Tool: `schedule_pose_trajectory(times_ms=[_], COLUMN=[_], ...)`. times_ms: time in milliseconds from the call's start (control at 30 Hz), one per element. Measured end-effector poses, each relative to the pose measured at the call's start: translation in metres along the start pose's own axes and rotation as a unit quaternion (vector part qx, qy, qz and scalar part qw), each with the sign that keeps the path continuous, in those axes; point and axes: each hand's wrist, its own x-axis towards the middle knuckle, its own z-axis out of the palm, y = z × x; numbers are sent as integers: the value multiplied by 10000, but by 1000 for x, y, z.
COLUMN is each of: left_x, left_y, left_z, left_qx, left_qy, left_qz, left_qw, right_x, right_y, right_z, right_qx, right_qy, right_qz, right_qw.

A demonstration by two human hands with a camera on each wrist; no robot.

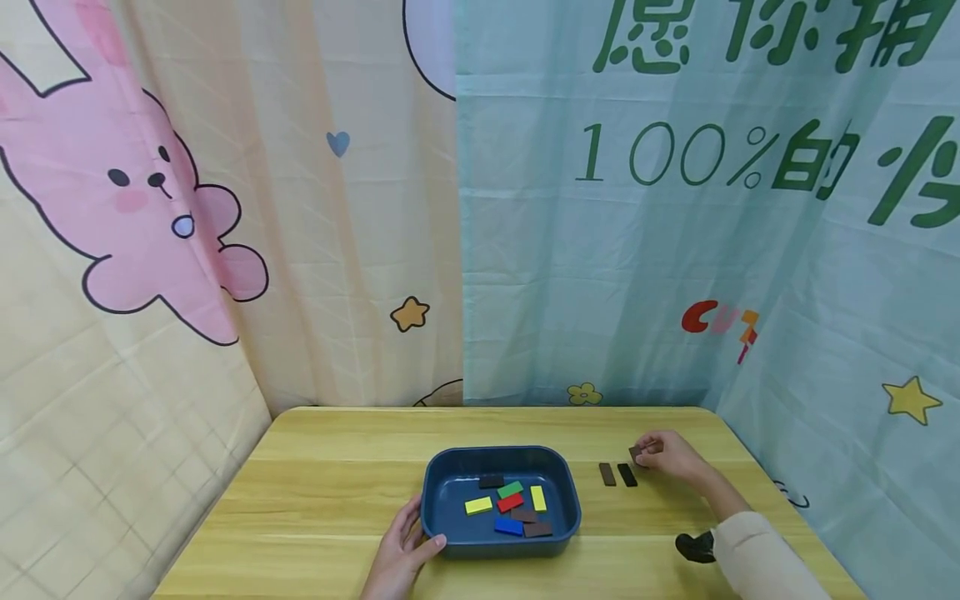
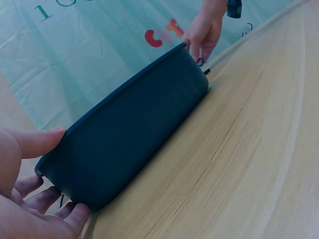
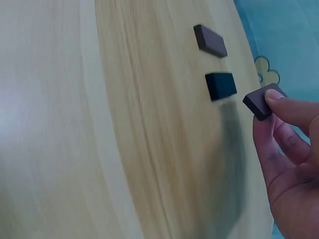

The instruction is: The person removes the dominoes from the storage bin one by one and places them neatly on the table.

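A dark blue rectangular tub (image 1: 501,550) stands on the table, with several small coloured blocks lying loose in it. My left hand (image 1: 401,546) grips its near left corner; in the left wrist view, the thumb (image 2: 42,142) lies on the rim and the fingers are against the wall. Right of the tub, my right hand (image 1: 667,457) pinches a brown block (image 3: 260,102) between thumb and fingers, above the tabletop. Beside that hand, a brown block (image 1: 607,474) and a black block (image 1: 627,475) lie side by side, slightly apart.
Inside the tub are yellow (image 1: 478,506), green (image 1: 511,490), red (image 1: 510,502), blue (image 1: 508,526), black and brown blocks. The wooden table (image 1: 315,492) has rounded far corners. Printed curtains (image 1: 360,250) hang behind it and on both sides. A black wrist device (image 1: 695,547) sits by the right sleeve.
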Motion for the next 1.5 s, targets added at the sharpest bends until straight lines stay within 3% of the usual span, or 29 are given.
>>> schedule_pose_trajectory(times_ms=[300, 567, 833, 1333, 1500], left_x=[-1, -1, -3, -1, 0], left_y=[1, -2, -2, -2, -3], left_z=[1, 1, 0, 0, 0], left_qx=[-74, -199, -195, -143, -111], left_qy=[14, -104, -90, -22, 7], left_qz=[70, 234, 258, 185, 155], left_qw=[9999, 9995, 9994, 9997, 9998], right_x=[-6, -11, -15, -13, -11], right_y=[14, 10, 10, 10, -2], right_z=[-1, 2, 4, 2, -1], right_qx=[250, -526, -1424, -1256, -1394], right_qy=[-252, 33, 355, 385, 403], right_qz=[132, 173, 171, 386, 53], right_qw=[9993, 9985, 9890, 9906, 9894])
